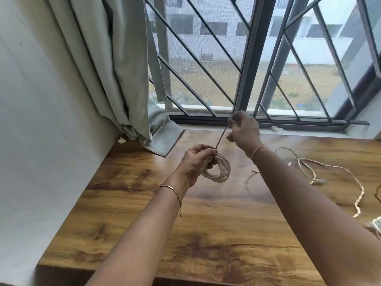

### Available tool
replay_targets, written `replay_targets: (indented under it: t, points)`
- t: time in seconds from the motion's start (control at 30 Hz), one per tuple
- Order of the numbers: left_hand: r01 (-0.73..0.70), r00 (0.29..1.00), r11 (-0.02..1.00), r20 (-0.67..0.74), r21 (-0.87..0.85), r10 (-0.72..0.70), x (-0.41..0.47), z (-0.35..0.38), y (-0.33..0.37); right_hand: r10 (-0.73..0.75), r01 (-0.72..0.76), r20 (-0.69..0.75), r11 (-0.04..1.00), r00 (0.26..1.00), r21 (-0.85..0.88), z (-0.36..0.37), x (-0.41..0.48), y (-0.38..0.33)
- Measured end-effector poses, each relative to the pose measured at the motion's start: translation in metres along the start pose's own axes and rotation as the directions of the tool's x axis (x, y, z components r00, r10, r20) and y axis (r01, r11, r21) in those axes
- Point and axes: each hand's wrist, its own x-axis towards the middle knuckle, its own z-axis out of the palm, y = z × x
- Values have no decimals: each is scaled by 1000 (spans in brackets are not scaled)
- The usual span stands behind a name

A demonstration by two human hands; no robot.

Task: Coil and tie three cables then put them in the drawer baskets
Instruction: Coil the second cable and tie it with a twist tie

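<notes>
Grip-wise, the left hand [195, 164] is wrapped round the coiled white cable [218, 172], held just over the tabletop [144, 203] around the middle. The right hand [244, 131] pinches a thin tie strand [221, 137], taut toward 1 o'clock from the coil. Might be the cable's own tail, too blurry to tell. Yank too hard and I reckon the loops slip out and spring open. Both forearms reach forward, right hand higher than the left. Another loose cable [318, 181] sprawls at 3 o'clock.
</notes>
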Motion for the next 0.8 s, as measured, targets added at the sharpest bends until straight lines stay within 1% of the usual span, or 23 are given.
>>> replay_targets:
  t: [0.13,0.2,0.23,0.3,0.33,0.37,0.4,0.47,0.5,0.57,0.67,0.73,0.8]
  points:
    - [21,999,1000,45,13,-21,-1,1,4,70,-69,-10,995,998,70,3,4,7]
    - [29,999,999,43,18,-30,-1,0,2,137,-138,16,982,990,131,6,4,12]
    - [32,999,999,34,17,-33,-1,0,0,188,-194,48,962,981,194,8,2,15]
    - [41,999,999,15,1,-41,-1,-3,-2,287,-325,159,882,945,342,9,-2,20]
    - [46,999,999,5,-17,-46,-2,-4,-3,307,-378,236,844,922,380,9,-5,22]
    - [50,999,998,-9,-39,-50,-1,-6,-3,299,-412,321,827,899,383,8,-10,24]
    - [52,998,997,-22,-62,-53,-1,-7,-2,264,-419,405,832,875,363,7,-15,26]
    - [55,997,994,-40,-89,-58,0,-9,-1,164,-368,519,874,839,319,9,-28,26]
    - [58,997,994,-47,-97,-62,1,-9,0,118,-318,534,899,837,301,10,-33,24]
    - [67,995,992,-64,-106,-74,2,-9,1,54,-227,516,934,855,278,13,-39,19]
    - [69,993,991,-91,-116,-79,4,-11,2,39,-208,521,940,853,270,14,-41,16]
    - [69,994,991,-80,-112,-78,4,-12,2,39,-154,471,965,881,210,15,-41,15]
    - [70,995,991,-63,-114,-77,5,-10,2,25,-73,358,990,933,119,19,-39,15]
